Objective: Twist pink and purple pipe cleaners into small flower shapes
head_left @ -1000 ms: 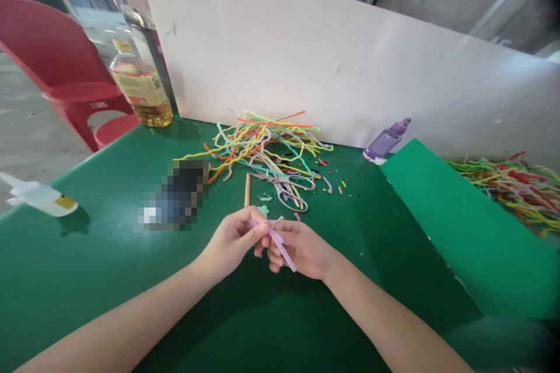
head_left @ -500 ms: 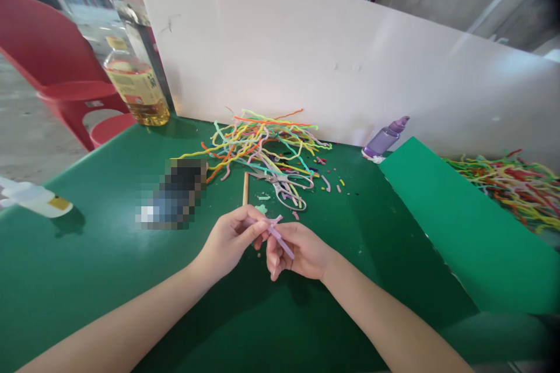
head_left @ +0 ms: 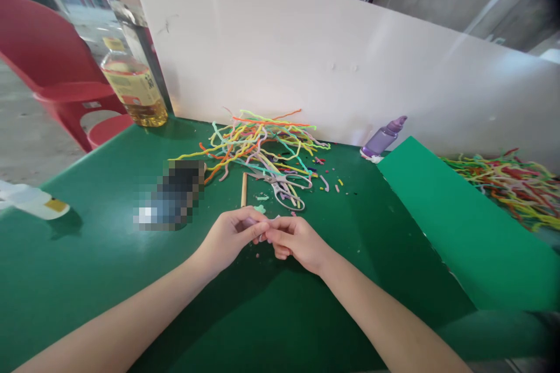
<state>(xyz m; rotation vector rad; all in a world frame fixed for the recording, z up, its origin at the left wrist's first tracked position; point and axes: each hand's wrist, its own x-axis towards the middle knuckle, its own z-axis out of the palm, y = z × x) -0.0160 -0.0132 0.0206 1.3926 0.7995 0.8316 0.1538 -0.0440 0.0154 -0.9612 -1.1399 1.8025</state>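
Above the green table (head_left: 184, 315), my left hand (head_left: 231, 239) is closed on a lilac pipe cleaner (head_left: 248, 222), mostly hidden by the fingers. My right hand (head_left: 300, 242) pinches the same lilac piece, its thumb and fingertips meeting those of the left. Just beyond the hands lie silver scissors (head_left: 284, 186), partly spread, beside a thin wooden stick (head_left: 244, 189). A small mint-green piece (head_left: 259, 209) rests close to the fingertips. Farther back is a tangled heap of coloured pipe cleaners (head_left: 262, 140).
A blurred-out dark object (head_left: 172, 195) lies on the left, near a white squeeze bottle (head_left: 37, 201). An oil bottle (head_left: 135, 87) stands at the back left corner. A purple bottle (head_left: 382, 139), a green board (head_left: 472, 233) and more pipe cleaners (head_left: 511, 186) are on the right. A white panel (head_left: 284, 52) borders the back.
My right hand has turned over and its fingers have closed in a pinch against the left. The lilac strip's lower end, visible before across the right fingers, is now hidden.
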